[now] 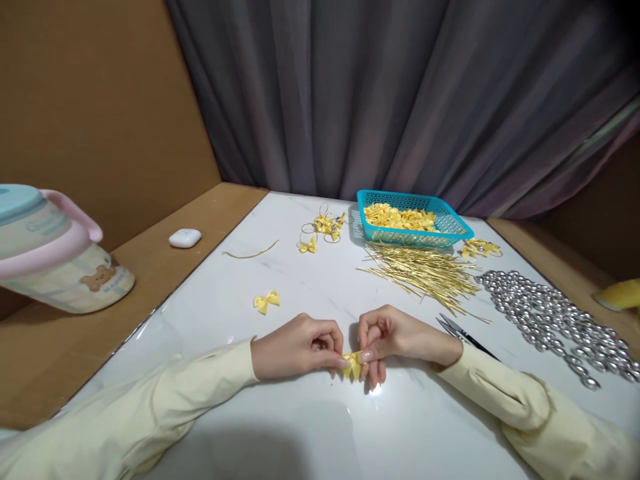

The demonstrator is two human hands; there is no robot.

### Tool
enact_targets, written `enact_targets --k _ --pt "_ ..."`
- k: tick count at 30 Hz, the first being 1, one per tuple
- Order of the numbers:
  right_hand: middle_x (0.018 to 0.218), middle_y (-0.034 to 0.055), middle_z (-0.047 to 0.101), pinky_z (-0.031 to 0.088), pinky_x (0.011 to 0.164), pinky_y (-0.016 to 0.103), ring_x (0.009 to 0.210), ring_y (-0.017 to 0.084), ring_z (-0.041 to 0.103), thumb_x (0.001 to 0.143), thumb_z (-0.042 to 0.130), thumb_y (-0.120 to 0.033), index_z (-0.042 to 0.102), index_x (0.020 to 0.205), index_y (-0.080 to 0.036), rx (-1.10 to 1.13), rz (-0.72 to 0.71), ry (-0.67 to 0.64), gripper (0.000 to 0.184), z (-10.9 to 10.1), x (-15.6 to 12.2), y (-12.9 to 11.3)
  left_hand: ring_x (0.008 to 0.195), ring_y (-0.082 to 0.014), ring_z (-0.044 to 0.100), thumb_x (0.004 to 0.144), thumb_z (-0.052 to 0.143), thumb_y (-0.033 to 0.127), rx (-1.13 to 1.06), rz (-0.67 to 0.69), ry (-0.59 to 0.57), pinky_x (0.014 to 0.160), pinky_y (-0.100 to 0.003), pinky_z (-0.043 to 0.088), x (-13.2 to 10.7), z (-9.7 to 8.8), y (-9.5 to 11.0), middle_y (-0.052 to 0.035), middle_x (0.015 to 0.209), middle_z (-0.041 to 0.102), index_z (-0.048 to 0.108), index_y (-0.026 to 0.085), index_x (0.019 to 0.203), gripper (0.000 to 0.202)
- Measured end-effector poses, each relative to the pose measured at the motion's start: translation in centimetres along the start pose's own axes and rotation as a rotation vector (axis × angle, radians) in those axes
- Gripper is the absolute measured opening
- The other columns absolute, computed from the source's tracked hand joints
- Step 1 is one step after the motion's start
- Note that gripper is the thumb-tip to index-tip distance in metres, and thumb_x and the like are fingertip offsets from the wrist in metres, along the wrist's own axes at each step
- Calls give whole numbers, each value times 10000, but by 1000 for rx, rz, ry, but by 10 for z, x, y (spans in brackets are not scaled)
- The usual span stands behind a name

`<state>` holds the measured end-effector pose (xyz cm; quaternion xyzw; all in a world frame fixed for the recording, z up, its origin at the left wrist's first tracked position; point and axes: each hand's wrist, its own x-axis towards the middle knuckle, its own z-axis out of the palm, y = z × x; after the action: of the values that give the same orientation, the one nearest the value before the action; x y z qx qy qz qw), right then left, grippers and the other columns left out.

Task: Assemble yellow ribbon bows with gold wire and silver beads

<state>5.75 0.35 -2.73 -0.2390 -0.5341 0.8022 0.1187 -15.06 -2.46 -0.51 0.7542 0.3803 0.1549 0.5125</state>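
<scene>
Between my two hands is a small yellow ribbon bow (353,367), just above the white tabletop. My left hand (305,343) pinches its left loop between thumb and forefinger. On the other side, my right hand (387,340) grips the right loop the same way, its lower fingers curled behind. The bow's tails hang toward me. A second yellow bow (267,302) lies flat on the table, beyond my left hand. Scissors (467,335) rest beside my right wrist, their handles partly hidden by the sleeve.
A teal basket (451,235) of yellow bows stands at the back. Before it lie gold twist ties (425,272), with silver beads (555,320) at right. Bows with gold loops (329,225) and a single gold tie (253,253) lie farther left. A tumbler (70,267) and white case (185,238) flank the left edge.
</scene>
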Motion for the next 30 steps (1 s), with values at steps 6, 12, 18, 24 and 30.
enact_targets --k 6,12,18,24,30 --pt "606 48 653 508 475 255 533 178 652 559 753 -363 527 666 -99 -28 44 42 364 3 -1 -1 554 -86 558 742 611 297 16 -8 2 495 -151 369 0 2 1 -35 642 660 566 121 732 182" --pt "545 35 639 486 456 226 505 162 644 602 736 -305 561 655 -87 -93 61 69 285 2 -1 1 509 -64 516 741 617 278 109 55 25 497 -142 353 -1 3 1 -12 586 641 581 118 719 165" --pt "525 38 639 489 455 223 492 155 638 578 747 -320 588 643 -81 -111 58 92 294 4 -2 -2 506 -64 501 746 609 294 128 75 26 492 -145 351 -1 4 -1 -17 597 639 592 115 737 180" --pt "532 35 636 482 445 208 494 148 635 558 746 -375 601 636 -82 -146 50 98 336 3 -2 -1 498 -60 474 745 605 314 143 86 37 489 -146 345 0 4 -4 -5 580 622 590 120 738 195" --pt "519 28 621 478 429 193 458 131 618 535 754 -392 610 634 -74 -154 39 119 362 4 -1 -2 503 -61 441 744 599 310 197 71 45 497 -151 333 0 1 -1 12 561 581 585 119 724 193"
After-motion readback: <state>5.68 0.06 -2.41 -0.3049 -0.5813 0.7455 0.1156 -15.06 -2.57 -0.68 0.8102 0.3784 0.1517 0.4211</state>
